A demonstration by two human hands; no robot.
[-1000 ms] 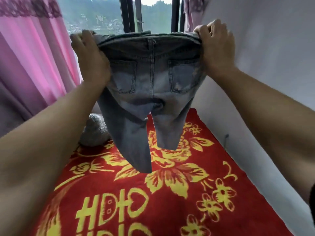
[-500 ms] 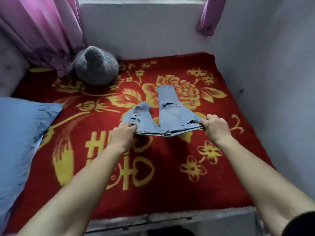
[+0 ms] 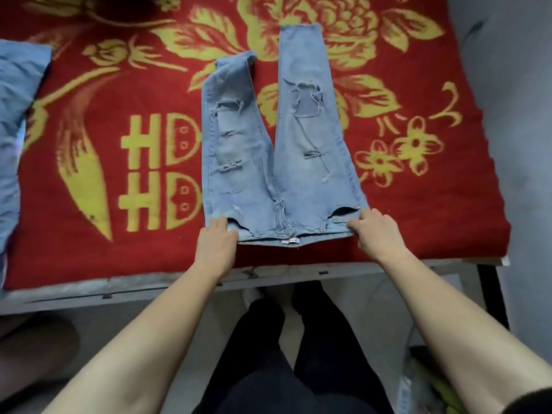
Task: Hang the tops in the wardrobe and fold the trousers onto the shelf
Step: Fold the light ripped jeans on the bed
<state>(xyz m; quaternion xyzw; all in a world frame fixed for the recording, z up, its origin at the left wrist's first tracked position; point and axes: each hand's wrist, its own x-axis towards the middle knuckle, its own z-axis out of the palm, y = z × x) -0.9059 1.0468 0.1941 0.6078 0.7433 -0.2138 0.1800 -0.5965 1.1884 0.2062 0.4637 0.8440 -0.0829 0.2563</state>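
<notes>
Light blue ripped jeans [image 3: 286, 162] lie front side up on the red blanket with yellow flowers [image 3: 418, 174], waistband toward me near the bed's front edge. The left leg's end is folded back on itself; the right leg lies straight. My left hand [image 3: 216, 243] grips the left corner of the waistband. At the right corner, my right hand [image 3: 378, 231] pinches the waistband between thumb and fingers.
A light blue pillow [image 3: 18, 121] lies on the bed's left side. The metal bed frame [image 3: 119, 289] runs below the blanket's front edge. A grey wall [image 3: 513, 115] borders the bed on the right. My dark-trousered legs [image 3: 298, 354] stand before the bed.
The jeans went from held up in the air before the window to lying flat on the blanket. Both hands came down with the waistband toward the bed's front edge.
</notes>
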